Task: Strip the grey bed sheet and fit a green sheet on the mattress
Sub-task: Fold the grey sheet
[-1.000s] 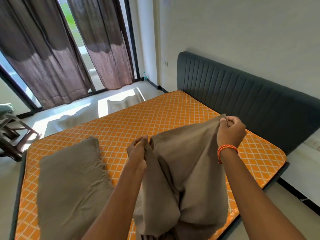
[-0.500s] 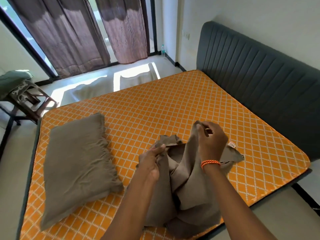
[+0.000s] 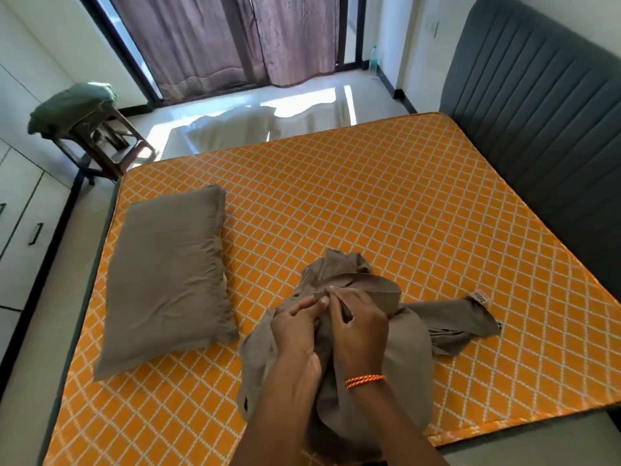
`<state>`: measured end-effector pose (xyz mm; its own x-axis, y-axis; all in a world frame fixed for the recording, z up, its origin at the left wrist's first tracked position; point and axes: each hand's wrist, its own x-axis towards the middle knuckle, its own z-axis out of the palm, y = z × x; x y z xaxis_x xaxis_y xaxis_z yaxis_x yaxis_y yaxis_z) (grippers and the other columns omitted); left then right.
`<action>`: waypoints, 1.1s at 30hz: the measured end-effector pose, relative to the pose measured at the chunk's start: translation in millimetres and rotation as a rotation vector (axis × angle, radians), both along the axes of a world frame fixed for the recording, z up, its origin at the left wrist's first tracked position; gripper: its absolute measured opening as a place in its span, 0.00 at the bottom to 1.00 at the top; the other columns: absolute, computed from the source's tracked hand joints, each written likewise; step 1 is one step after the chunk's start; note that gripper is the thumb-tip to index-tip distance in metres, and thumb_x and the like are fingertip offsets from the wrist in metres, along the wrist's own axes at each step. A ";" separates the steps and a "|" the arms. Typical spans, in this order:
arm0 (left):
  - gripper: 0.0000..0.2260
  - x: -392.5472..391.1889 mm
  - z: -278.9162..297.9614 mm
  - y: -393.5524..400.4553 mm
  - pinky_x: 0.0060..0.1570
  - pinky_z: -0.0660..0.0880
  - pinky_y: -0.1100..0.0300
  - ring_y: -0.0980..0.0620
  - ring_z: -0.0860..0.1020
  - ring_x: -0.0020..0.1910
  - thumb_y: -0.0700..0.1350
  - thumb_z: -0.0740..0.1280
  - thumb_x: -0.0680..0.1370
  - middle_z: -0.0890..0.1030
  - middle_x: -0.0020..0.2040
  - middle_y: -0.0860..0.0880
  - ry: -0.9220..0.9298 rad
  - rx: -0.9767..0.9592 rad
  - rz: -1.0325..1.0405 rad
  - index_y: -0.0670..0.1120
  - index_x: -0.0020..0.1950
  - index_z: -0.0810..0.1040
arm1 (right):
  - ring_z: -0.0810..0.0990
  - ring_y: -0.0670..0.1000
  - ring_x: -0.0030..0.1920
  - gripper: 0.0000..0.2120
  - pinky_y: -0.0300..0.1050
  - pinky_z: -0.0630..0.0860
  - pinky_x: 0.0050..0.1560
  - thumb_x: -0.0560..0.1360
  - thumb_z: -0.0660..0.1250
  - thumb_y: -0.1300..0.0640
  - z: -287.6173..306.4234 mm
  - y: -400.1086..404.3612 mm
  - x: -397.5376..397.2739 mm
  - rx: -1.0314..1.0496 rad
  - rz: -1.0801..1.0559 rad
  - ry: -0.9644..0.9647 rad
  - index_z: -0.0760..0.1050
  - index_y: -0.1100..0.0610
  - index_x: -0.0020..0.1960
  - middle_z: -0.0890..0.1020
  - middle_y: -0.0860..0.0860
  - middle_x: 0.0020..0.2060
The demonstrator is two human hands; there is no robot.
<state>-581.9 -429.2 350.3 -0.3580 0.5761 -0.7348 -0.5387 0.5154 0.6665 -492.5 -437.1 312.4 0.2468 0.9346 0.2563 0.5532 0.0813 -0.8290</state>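
A bunched grey cloth (image 3: pixel 413 334) lies on the bare orange diamond-patterned mattress (image 3: pixel 369 203) near its front edge. My left hand (image 3: pixel 297 327) and my right hand (image 3: pixel 361 326), with an orange band on the wrist, meet at the top of the bundle and both pinch its folds. A tagged corner of the cloth trails to the right. The green sheet (image 3: pixel 72 105) sits folded on a wooden stool (image 3: pixel 107 142) at the far left, beyond the bed.
A grey pillow (image 3: pixel 168 280) lies on the left half of the mattress. A dark padded headboard (image 3: pixel 544 136) runs along the right. White cabinets (image 3: pixel 20 210) line the left wall. Curtains (image 3: pixel 228 38) and a bottle (image 3: pixel 373 58) are at the back.
My hands came down from chest height and drew together, gathering the spread grey cloth into a bundle on the mattress. The view tilted down towards the bed.
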 end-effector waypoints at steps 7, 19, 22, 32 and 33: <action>0.07 16.4 1.6 -6.5 0.27 0.79 0.60 0.48 0.84 0.34 0.34 0.71 0.79 0.84 0.45 0.38 -0.102 0.025 0.014 0.37 0.57 0.82 | 0.80 0.46 0.47 0.10 0.47 0.82 0.45 0.79 0.73 0.60 -4.4 -7.0 4.0 0.014 0.019 0.009 0.85 0.55 0.59 0.80 0.47 0.49; 0.08 18.6 12.9 -25.8 0.49 0.83 0.50 0.40 0.87 0.47 0.43 0.76 0.78 0.87 0.46 0.38 -0.120 0.117 0.042 0.37 0.49 0.86 | 0.78 0.49 0.51 0.08 0.47 0.80 0.51 0.79 0.72 0.62 -6.6 -30.8 -5.9 0.081 0.071 -0.124 0.85 0.59 0.57 0.80 0.50 0.51; 0.09 7.8 18.1 -32.8 0.45 0.83 0.53 0.42 0.87 0.46 0.42 0.77 0.76 0.87 0.47 0.38 -0.230 0.121 -0.021 0.36 0.51 0.86 | 0.78 0.50 0.52 0.05 0.48 0.79 0.52 0.79 0.70 0.62 -4.2 -36.0 -9.7 0.090 0.076 -0.049 0.85 0.60 0.52 0.78 0.49 0.51; 0.08 -30.1 -16.9 -62.2 0.45 0.81 0.52 0.45 0.82 0.41 0.43 0.68 0.82 0.82 0.43 0.38 -0.198 0.162 -0.163 0.38 0.50 0.83 | 0.78 0.58 0.32 0.15 0.54 0.77 0.33 0.82 0.61 0.70 -1.1 -50.4 -24.5 -0.123 0.064 0.607 0.80 0.57 0.43 0.81 0.53 0.34; 0.10 -32.1 -19.9 -67.8 0.46 0.81 0.53 0.44 0.83 0.45 0.43 0.67 0.83 0.84 0.47 0.38 -0.161 0.173 -0.199 0.37 0.53 0.83 | 0.79 0.56 0.34 0.13 0.53 0.78 0.36 0.82 0.62 0.68 -5.8 -46.6 -22.2 -0.122 0.051 0.548 0.80 0.56 0.45 0.81 0.51 0.35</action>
